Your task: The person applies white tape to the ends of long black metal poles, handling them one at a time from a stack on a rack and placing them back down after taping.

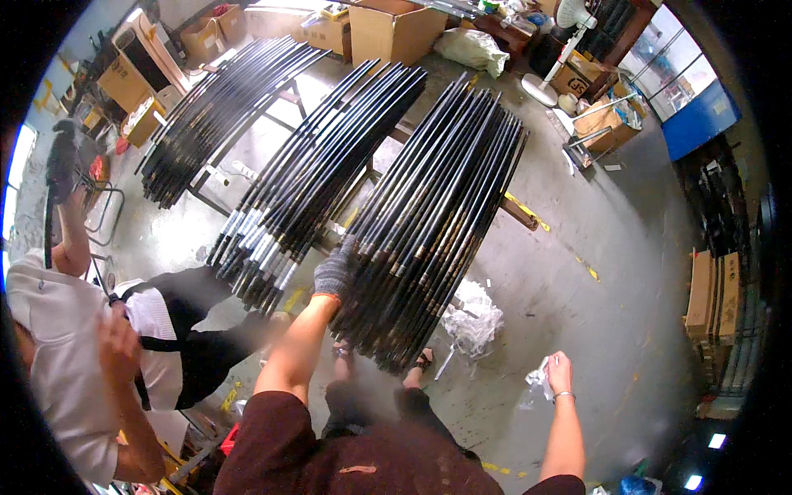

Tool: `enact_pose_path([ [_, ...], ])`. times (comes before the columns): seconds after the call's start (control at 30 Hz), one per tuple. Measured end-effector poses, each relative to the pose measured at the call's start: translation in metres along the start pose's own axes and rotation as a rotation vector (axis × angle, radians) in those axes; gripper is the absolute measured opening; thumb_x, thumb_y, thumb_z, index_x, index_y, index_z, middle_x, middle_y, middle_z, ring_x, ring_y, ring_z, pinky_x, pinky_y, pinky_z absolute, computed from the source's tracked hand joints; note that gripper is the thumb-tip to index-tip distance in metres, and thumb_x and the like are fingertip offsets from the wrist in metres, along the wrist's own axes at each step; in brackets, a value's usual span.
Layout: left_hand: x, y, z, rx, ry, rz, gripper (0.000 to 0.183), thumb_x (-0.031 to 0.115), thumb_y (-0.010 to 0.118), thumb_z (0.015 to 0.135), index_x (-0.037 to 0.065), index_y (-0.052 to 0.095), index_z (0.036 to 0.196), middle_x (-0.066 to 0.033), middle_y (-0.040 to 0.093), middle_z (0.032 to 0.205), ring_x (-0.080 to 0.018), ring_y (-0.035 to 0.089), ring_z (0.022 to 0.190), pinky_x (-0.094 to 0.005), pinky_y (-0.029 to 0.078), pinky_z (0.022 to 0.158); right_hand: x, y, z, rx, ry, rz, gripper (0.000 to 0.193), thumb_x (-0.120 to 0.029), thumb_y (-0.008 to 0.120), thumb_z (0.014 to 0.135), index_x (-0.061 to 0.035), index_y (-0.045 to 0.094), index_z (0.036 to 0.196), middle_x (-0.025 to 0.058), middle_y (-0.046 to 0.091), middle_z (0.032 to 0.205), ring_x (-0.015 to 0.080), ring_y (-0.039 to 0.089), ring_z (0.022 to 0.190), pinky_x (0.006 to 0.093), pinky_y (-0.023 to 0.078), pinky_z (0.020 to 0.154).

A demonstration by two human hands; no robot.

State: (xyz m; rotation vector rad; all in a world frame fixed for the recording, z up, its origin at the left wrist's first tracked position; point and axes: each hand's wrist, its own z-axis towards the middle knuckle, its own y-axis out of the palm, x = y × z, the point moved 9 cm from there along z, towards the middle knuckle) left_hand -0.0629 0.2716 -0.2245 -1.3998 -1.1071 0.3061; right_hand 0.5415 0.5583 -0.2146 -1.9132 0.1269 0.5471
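My left hand [333, 274], in a grey knitted glove with an orange cuff, is at the left edge of the nearest bundle of long dark rods [441, 206]. Its fingers curl in among the rods and seem closed round one; the fingertips are hard to make out. My right hand [560, 375], bare with a bracelet at the wrist, is held out to the right, closed on crumpled white plastic film [538, 384]. A heap of similar white film [473, 322] lies on the floor between the rods and that hand.
Two more rod bundles, one in the middle [330, 157] and one farther left [223, 107], rest on metal stands. At the left is a co-worker in a white shirt [62, 330], wearing a dark glove. Cardboard boxes [388, 33] and a white fan [569, 49] stand at the back.
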Motion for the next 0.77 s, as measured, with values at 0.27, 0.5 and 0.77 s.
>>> enact_pose_path([
  [0.27, -0.028, 0.052, 0.037, -0.020, 0.066, 0.060, 0.052, 0.021, 0.052, 0.088, 0.026, 0.039, 0.138, -0.0207, 0.053, 0.126, -0.0372, 0.059, 0.101, -0.0458, 0.048, 0.087, -0.102, 0.019, 0.060, -0.016, -0.127, -0.008, 0.038, -0.016, 0.058, 0.084, -0.0016, 0.041, 0.114, 0.0165, 0.062, 0.087, 0.0297, 0.062, 0.080, 0.0393, 0.049, 0.072],
  [0.5, -0.022, 0.044, 0.021, 0.035, 0.177, -0.147, 0.045, 0.020, 0.057, 0.085, 0.013, 0.052, 0.129, -0.0196, 0.057, 0.118, -0.0390, 0.054, 0.106, -0.0432, 0.044, 0.093, -0.071, 0.046, 0.094, -0.141, -0.184, -0.152, 0.027, -0.003, 0.050, 0.082, -0.0030, 0.047, 0.109, 0.0127, 0.060, 0.086, 0.0250, 0.060, 0.080, 0.0373, 0.048, 0.071],
  [0.77, -0.074, 0.020, -0.040, 0.173, 0.161, -0.197, 0.043, 0.019, 0.064, 0.080, 0.011, 0.056, 0.122, -0.0176, 0.057, 0.118, -0.0352, 0.054, 0.107, -0.0429, 0.043, 0.094, -0.111, 0.048, 0.099, -0.063, -0.210, -0.459, 0.025, 0.008, 0.059, 0.070, 0.0014, 0.062, 0.095, 0.0189, 0.058, 0.102, 0.0331, 0.057, 0.093, 0.0418, 0.046, 0.081],
])
